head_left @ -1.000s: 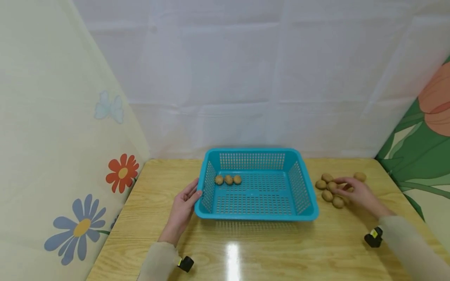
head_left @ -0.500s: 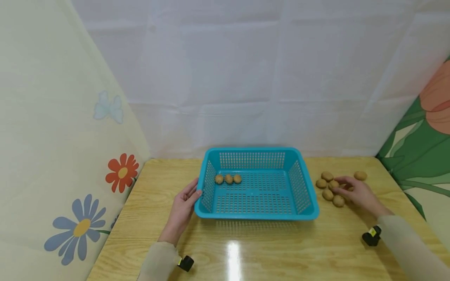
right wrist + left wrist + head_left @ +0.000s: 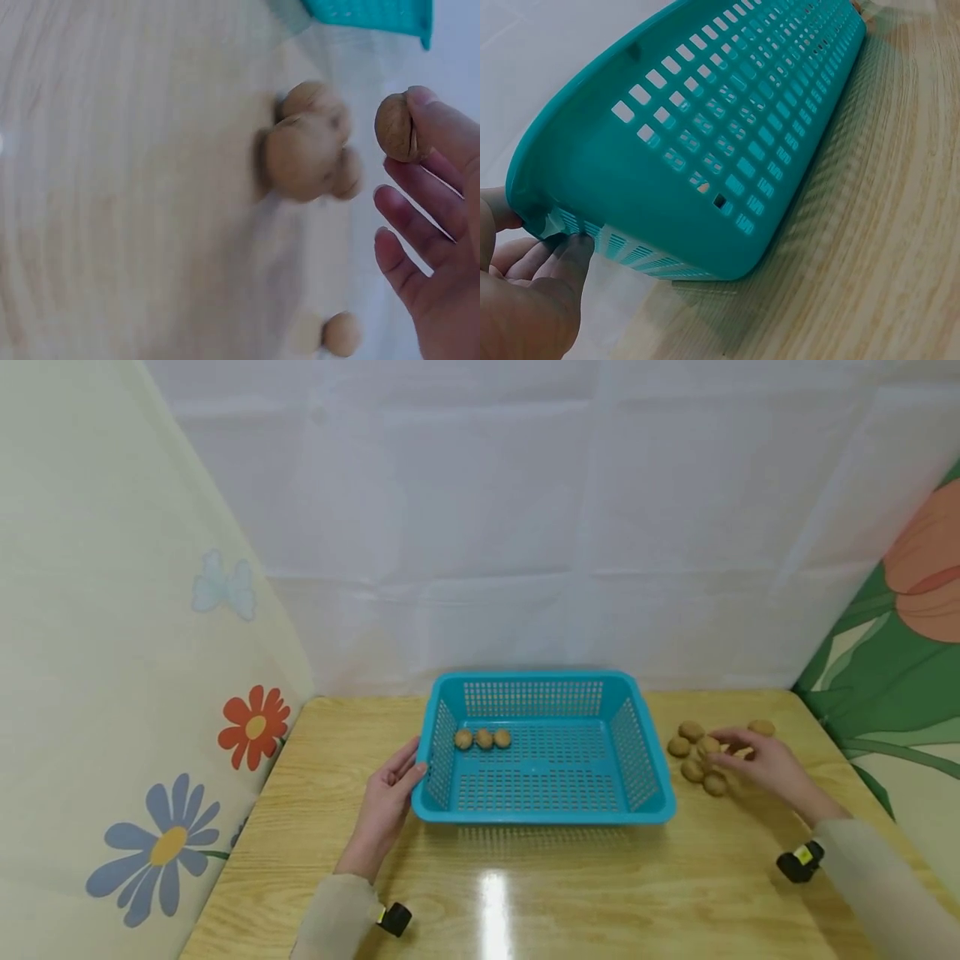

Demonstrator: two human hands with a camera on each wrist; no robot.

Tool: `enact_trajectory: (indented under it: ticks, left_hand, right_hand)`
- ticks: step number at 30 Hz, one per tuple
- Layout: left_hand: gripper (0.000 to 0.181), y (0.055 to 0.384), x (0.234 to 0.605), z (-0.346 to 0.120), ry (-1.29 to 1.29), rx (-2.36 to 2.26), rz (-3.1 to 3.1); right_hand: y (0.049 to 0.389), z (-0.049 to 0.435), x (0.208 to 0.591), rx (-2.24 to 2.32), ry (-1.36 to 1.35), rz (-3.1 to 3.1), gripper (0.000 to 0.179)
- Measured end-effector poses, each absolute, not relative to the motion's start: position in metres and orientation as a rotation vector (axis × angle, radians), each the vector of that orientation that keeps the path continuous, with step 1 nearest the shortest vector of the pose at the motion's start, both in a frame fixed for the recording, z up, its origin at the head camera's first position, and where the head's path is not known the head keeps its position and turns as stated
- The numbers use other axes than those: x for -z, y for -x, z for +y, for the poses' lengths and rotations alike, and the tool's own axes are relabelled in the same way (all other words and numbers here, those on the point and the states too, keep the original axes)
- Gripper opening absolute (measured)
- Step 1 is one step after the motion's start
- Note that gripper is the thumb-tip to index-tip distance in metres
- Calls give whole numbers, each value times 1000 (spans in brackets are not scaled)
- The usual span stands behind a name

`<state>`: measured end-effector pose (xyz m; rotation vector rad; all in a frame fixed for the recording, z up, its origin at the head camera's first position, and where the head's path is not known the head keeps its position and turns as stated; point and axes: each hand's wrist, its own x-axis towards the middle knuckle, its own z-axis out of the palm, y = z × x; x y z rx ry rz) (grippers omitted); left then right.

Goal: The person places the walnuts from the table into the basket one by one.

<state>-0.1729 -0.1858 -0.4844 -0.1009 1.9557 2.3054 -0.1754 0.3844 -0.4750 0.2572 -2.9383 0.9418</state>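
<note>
My left hand (image 3: 384, 802) holds the left rim of a blue-green plastic basket (image 3: 547, 817), thumb over the edge. In the left wrist view its fingers lie under the basket's rim, against the outer wall. Three walnuts (image 3: 484, 740) sit in a row inside the basket, towards the back left. To the right of the basket, my right hand (image 3: 772, 772) pinches a walnut (image 3: 396, 129) between thumb and fingers. That nut appears raised off the table in the right wrist view. Several loose walnuts (image 3: 692, 770) lie clustered beside and below the fingertips.
One walnut (image 3: 762, 727) lies apart, behind the right hand. The wooden table (image 3: 600, 893) carries everything. A white sheet (image 3: 480, 568) hangs behind it, and flower-printed panels (image 3: 168, 693) stand at both sides.
The right hand, which was among the loose walnuts, now pinches one and appears to lift it slightly. The head view has shifted a little. My left hand keeps its hold on the basket.
</note>
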Motion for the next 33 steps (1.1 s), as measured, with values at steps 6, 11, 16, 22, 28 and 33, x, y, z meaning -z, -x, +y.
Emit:
enact_trajectory:
  ticks: [6, 11, 16, 22, 28, 33]
  left_hand:
    - [54, 171, 481, -188, 123, -2273, 2032]
    - [53, 170, 479, -188, 147, -2259, 2056]
    - [53, 169, 479, -187, 171, -2256, 2066]
    - [53, 169, 478, -186, 176, -2259, 2064]
    - [53, 170, 479, -183, 173, -2261, 2069]
    - [53, 170, 479, -180, 157, -2275, 2060]
  right_hand:
    - [183, 361, 447, -982, -326, -2963, 49]
    - [189, 341, 427, -981, -361, -2970, 53]
    - [197, 319, 414, -1011, -427, -2989, 51]
    - [214, 291, 404, -1008, -550, -2996, 51]
    - [235, 254, 395, -984, -719, -3011, 52]
    - [254, 223, 397, -1040, -782, -3040, 49]
